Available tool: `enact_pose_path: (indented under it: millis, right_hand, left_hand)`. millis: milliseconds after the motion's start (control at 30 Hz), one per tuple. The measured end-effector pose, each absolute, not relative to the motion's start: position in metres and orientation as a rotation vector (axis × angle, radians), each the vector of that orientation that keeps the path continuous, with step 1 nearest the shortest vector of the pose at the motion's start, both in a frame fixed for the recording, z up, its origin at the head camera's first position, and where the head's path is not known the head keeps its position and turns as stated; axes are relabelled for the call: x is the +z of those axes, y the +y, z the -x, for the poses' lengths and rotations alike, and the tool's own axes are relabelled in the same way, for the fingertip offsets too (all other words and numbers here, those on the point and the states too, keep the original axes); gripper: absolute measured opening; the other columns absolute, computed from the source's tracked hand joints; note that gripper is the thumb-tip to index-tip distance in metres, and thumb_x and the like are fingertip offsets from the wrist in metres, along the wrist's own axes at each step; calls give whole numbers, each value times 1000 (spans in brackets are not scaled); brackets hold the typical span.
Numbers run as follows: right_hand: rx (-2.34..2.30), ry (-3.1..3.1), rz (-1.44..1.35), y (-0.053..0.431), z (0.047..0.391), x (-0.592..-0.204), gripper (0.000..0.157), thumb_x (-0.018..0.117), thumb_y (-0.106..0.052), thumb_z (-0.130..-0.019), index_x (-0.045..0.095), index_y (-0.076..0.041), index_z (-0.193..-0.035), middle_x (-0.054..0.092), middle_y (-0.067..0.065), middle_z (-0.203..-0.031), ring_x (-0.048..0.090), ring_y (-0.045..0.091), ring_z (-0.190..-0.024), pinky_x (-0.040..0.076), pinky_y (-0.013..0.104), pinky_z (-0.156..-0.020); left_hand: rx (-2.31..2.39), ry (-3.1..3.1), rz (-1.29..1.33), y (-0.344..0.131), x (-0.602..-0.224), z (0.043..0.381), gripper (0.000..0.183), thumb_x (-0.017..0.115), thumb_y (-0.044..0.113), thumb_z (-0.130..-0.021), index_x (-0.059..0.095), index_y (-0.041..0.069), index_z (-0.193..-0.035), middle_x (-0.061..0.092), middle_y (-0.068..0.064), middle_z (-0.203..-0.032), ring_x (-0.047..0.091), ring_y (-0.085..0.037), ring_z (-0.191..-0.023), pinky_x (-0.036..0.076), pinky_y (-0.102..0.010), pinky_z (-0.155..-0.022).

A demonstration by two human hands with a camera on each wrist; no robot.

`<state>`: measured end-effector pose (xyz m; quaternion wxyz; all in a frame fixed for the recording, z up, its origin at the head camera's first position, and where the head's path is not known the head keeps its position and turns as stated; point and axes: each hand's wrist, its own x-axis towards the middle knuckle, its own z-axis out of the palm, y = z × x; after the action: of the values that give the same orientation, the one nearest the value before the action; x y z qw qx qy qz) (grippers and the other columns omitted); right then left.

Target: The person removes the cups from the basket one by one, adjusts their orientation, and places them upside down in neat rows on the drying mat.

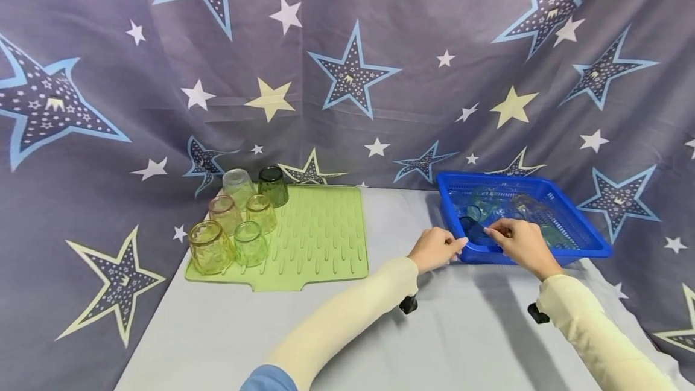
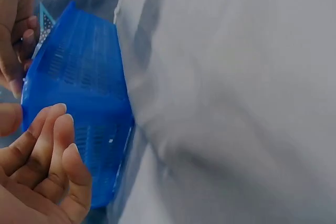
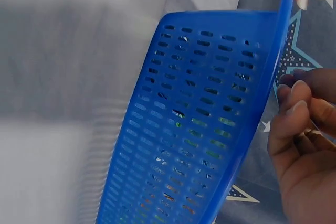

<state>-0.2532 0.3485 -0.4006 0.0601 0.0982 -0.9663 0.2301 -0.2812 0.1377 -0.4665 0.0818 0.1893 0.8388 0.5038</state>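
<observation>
A blue plastic basket (image 1: 583,251) with slotted walls stands at the back right of the table. My left hand (image 1: 436,248) is at its near left corner, thumb and fingertips pinching the rim. In the left wrist view, the fingers (image 2: 55,129) bend in front of the basket wall. My right hand (image 1: 522,245) reaches over the near rim and pinches the edge of a dark blue glass (image 1: 473,229), which sits tilted inside that corner. The right wrist view shows curled fingers (image 3: 299,111) above the rim; the glass is hidden there behind the basket wall (image 3: 210,77).
Other clear and tinted glasses (image 1: 485,198) lie in the basket. At the left, a green drying mat (image 1: 320,228) bears several glasses, among them a dark green one (image 1: 273,187) and an amber one (image 1: 210,247). A star-patterned curtain (image 1: 347,131) hangs behind the white-covered table (image 1: 374,324).
</observation>
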Motion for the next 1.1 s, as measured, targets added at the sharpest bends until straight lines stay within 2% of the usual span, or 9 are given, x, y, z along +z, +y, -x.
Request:
enact_pose_path:
  millis: [133,233,333,533,733,967,1100]
  right_hand:
    - [682,-2924,-296,348,257,-400,27,62,-23,-105,75,1,-110,67,4,-76,65,20,-60,52,35,-54]
    - [648,-2907,-321,350,260,-398,25,64,-20,-104,75,2,-108,70,7,-78,63,17,-58,52,35,-55]
    - [596,-2877,-340,355,265,-395,22,66,-18,-102,77,2,-103,73,10,-80,61,14,-61,50,36,-57]
    - [504,-2930,-278,385,280,-392,20,68,-14,-99,75,5,-97,73,15,-82,65,23,-67,52,46,-62]
    - [414,-3030,-156,423,288,-395,15,69,-8,-94,73,7,-95,71,18,-84,67,37,-78,53,56,-70]
    - [335,-3072,-31,458,286,-395,15,68,-2,-82,72,7,-94,64,38,-95,62,60,-88,50,66,-69]
    - [310,-3107,-7,467,285,-399,20,73,-6,-85,70,10,-97,62,43,-101,60,64,-90,50,67,-67]
  left_hand:
    - [1685,2364,-430,145,-467,279,37,66,35,-103,79,5,-85,71,0,-66,73,-25,-67,60,-36,-64]
    - [1794,2279,-353,149,-465,277,34,69,29,-102,76,6,-77,70,-2,-63,71,-25,-62,61,-45,-70]
    - [1839,2249,-305,152,-464,275,35,70,26,-101,73,9,-71,69,-3,-61,69,-24,-58,61,-49,-72]
    - [1812,2295,-326,152,-463,274,36,70,27,-101,73,9,-70,68,-2,-59,62,-13,-51,61,-44,-67]
    - [1758,2342,-338,152,-462,273,36,71,27,-100,74,9,-69,66,1,-56,61,-10,-48,59,-34,-58]
    - [1744,2351,-344,152,-460,271,36,70,28,-101,73,9,-70,67,1,-57,65,-14,-51,59,-32,-58]
    - [1731,2356,-340,151,-458,270,36,69,30,-101,74,8,-72,68,0,-59,68,-19,-56,60,-33,-60]
